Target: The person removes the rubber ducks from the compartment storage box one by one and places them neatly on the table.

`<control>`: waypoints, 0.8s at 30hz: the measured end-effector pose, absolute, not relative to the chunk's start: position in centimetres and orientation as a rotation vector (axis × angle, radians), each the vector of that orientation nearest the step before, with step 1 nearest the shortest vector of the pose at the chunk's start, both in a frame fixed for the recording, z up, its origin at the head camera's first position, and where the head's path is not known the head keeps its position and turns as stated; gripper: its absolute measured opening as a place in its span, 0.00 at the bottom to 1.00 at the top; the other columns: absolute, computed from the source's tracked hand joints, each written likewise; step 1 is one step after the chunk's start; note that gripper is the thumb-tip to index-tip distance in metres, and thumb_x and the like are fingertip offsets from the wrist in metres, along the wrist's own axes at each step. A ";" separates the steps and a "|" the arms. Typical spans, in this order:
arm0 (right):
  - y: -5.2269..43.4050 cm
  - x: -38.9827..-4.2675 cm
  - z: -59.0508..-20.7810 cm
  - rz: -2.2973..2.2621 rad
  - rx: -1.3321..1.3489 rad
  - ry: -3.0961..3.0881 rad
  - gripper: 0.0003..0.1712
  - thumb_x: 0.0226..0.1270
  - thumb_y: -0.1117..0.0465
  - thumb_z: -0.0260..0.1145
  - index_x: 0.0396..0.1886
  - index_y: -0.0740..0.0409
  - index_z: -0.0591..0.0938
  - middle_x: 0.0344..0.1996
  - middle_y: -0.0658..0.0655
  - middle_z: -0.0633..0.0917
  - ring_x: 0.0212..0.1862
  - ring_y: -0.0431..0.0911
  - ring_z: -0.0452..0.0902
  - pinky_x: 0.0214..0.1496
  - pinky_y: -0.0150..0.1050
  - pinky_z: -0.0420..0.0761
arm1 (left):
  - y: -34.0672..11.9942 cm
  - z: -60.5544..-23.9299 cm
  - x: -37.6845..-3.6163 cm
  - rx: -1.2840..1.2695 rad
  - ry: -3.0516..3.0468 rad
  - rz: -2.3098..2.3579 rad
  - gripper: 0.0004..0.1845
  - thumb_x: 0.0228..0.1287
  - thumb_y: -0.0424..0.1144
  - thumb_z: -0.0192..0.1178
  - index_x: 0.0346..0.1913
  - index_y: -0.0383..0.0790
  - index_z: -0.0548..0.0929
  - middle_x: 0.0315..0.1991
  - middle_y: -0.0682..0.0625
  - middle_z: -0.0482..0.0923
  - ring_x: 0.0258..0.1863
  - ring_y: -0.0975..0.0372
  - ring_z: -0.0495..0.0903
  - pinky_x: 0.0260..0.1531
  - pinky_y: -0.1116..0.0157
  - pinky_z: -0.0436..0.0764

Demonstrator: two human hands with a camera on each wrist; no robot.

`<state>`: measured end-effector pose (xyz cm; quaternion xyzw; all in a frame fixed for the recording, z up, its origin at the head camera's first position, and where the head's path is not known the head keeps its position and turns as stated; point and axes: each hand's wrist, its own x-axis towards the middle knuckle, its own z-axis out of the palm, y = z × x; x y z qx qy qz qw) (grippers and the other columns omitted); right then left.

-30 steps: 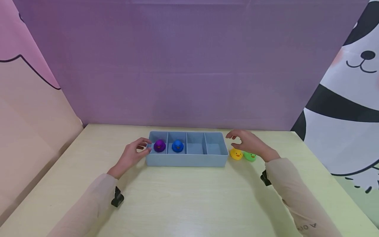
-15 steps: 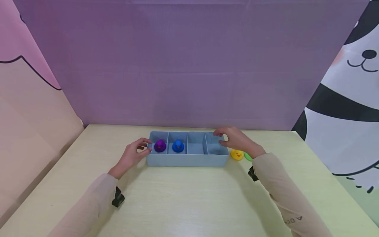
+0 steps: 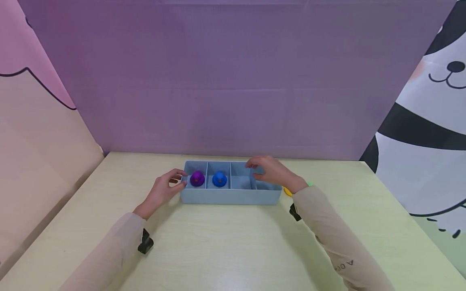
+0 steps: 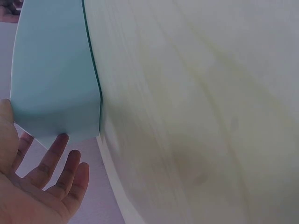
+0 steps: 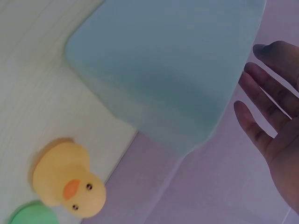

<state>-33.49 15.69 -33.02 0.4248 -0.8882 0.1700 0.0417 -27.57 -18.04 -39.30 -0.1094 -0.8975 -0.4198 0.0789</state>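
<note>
My left hand [image 3: 164,191] rests against the left end of the long blue-grey plastic tray with four compartments [image 3: 231,197], fingers loosely bent, the fingertips touching the end wall near its rim. The left wrist view shows the same fingers [image 4: 56,154] spread and nearly straight beside the tray's corner [image 4: 56,84]; they grip nothing.

My right hand [image 3: 271,171] hovers above the right half of the tray, over the divider between the third and fourth compartments, fingers slack and parted. The right wrist view confirms an empty palm with the fingers [image 5: 261,93] extended, clear of the tray wall [image 5: 163,70].

The small purple rubber duck [image 3: 197,178] sits in the leftmost compartment. The small blue rubber duck [image 3: 219,179] sits in the second compartment, just beside it across the divider. The third compartment shows bare floor; the fourth is partly hidden by my right hand.

The small yellow rubber duck [image 5: 70,182] stands on the pale yellow-green wooden table [image 3: 225,246], outside the tray's right end and near it. The small green rubber duck [image 5: 32,213] is just beside the yellow one, farther from the tray; only an edge of it shows.
</note>
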 end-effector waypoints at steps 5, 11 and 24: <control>14.0 -33.4 -33.0 0.515 1.334 -2.729 0.16 0.56 0.69 0.65 0.46 0.63 0.79 0.44 0.61 0.82 0.47 0.53 0.77 0.50 0.48 0.78 | -18.0 -39.2 -27.5 -0.316 -2.699 -1.261 0.15 0.62 0.40 0.57 0.51 0.44 0.75 0.50 0.39 0.77 0.50 0.46 0.76 0.49 0.50 0.76; 12.1 -33.5 -33.0 0.483 1.358 -2.750 0.17 0.58 0.66 0.64 0.48 0.64 0.78 0.46 0.60 0.81 0.48 0.53 0.77 0.52 0.45 0.77 | -18.1 -39.2 -27.5 -0.313 -2.702 -1.266 0.14 0.62 0.41 0.57 0.51 0.45 0.75 0.51 0.39 0.77 0.50 0.46 0.76 0.49 0.50 0.76; 8.8 -33.7 -33.3 0.436 1.371 -2.765 0.18 0.59 0.65 0.63 0.50 0.62 0.78 0.48 0.58 0.80 0.51 0.49 0.76 0.55 0.43 0.76 | -18.1 -39.1 -27.4 -0.316 -2.699 -1.253 0.14 0.62 0.40 0.58 0.50 0.44 0.75 0.50 0.39 0.77 0.50 0.46 0.76 0.49 0.50 0.76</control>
